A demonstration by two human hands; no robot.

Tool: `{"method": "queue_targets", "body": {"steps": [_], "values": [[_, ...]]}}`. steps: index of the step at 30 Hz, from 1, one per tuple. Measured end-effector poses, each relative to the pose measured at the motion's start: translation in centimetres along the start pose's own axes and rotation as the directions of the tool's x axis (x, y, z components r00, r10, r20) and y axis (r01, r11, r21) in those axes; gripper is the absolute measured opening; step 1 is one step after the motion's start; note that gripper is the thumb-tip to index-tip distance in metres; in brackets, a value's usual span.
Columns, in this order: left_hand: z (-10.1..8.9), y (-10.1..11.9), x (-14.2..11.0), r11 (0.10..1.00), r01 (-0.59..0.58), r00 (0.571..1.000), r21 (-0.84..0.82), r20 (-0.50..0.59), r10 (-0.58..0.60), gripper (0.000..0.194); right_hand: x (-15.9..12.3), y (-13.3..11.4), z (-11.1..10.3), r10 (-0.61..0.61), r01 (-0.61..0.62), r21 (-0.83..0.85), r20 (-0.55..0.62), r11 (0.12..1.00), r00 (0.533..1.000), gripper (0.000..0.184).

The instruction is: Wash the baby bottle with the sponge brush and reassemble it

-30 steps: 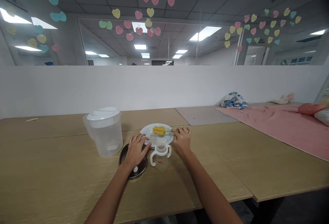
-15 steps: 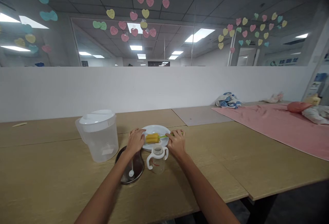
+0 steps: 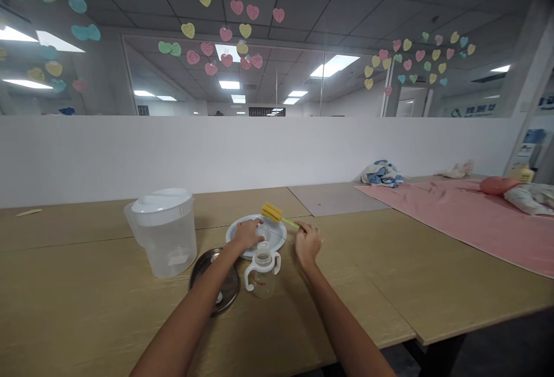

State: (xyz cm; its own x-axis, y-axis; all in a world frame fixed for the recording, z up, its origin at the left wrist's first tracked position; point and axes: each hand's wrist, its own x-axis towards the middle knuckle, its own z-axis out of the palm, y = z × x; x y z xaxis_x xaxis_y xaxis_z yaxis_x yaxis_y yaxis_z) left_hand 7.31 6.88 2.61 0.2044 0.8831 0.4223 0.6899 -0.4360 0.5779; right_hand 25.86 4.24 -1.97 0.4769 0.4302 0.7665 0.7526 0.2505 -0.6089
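My right hand (image 3: 309, 242) grips the green handle of a bottle brush (image 3: 272, 212), whose yellow sponge head is raised over the far right of a white plate (image 3: 231, 232). Above that plate, my left hand (image 3: 249, 234) has its fingers curled at a small clear, whitish piece that I cannot make out. A clear baby bottle (image 3: 263, 286) with two white side handles stands open at the top just in front of the plate. Beside it, partly under my left forearm, lies a dark metal kidney-shaped tray (image 3: 231, 296) with a small white piece in it.
A lidded translucent pitcher (image 3: 167, 238) stands to the left on the wooden table (image 3: 346, 284). A pink cloth (image 3: 454, 209) covers the right side, with a crumpled blue and white cloth (image 3: 383, 174) near the wall. The table's front edge is at lower right.
My right hand has lifted the bottle brush off the plate, tilting its head up. My left hand has moved right, from the plate's left rim to over its middle.
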Motion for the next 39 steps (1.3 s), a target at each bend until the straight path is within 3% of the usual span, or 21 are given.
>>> {"method": "queue_targets", "body": {"steps": [5, 10, 17, 23, 26, 29, 31, 34, 36, 39], "values": [[-2.3, 0.0, -1.6, 0.996, -0.066, 0.996, 0.067, -0.057, 0.07, 0.054, -0.2, -0.6, -0.1, -0.001, -0.01, 0.101, 0.112, 0.995, 0.994, 0.033], [-4.3, -1.9, -4.7, 0.97, -0.166, 0.96, 0.18, -0.194, 0.201, 0.048, -0.8, -1.6, -0.1, -0.233, 0.184, 0.237, 0.198, 0.954, 0.952, 0.032], [-3.6, -2.7, -6.9, 0.952, -0.216, 0.902, 0.217, -0.33, 0.279, 0.05, -0.9, -1.9, -0.3, -0.467, 0.4, 0.304, 0.19, 0.864, 0.864, 0.034], [-3.2, -1.7, -8.4, 0.916, -0.368, 0.889, 0.157, -0.23, 0.396, 0.047, -0.9, -2.3, -0.8, -0.558, 0.472, 0.346, 0.215, 0.811, 0.802, 0.03], [-3.1, -1.8, -8.6, 0.958, -0.28, 0.913, 0.055, -0.292, 0.284, 0.047, -0.9, -2.6, -0.9, -0.554, 0.474, 0.353, 0.172, 0.807, 0.814, 0.027], [-3.6, -2.6, -8.3, 0.998, -0.032, 0.934, -0.055, -0.358, 0.011, 0.039, -0.8, -2.7, -1.1, -0.538, 0.478, 0.335, 0.112, 0.812, 0.836, 0.026], [-4.5, -3.3, -8.0, 0.988, 0.138, 0.912, -0.073, -0.379, -0.156, 0.037, -0.6, -2.8, -1.2, -0.509, 0.466, 0.306, 0.072, 0.83, 0.858, 0.025], [-6.1, -4.4, -7.9, 0.952, 0.304, 0.885, 0.025, -0.378, -0.273, 0.032, -0.2, -2.6, -1.3, -0.44, 0.418, 0.264, 0.026, 0.869, 0.898, 0.025], [-7.0, -4.8, -8.0, 0.908, 0.384, 0.893, 0.169, -0.316, -0.319, 0.037, 0.0, -2.5, -1.3, -0.413, 0.397, 0.242, 0.015, 0.885, 0.911, 0.024], [-7.5, -4.9, -8.2, 0.869, 0.366, 0.928, 0.333, -0.201, -0.314, 0.048, 0.0, -2.3, -1.3, -0.414, 0.402, 0.196, 0.023, 0.894, 0.91, 0.023]]}}
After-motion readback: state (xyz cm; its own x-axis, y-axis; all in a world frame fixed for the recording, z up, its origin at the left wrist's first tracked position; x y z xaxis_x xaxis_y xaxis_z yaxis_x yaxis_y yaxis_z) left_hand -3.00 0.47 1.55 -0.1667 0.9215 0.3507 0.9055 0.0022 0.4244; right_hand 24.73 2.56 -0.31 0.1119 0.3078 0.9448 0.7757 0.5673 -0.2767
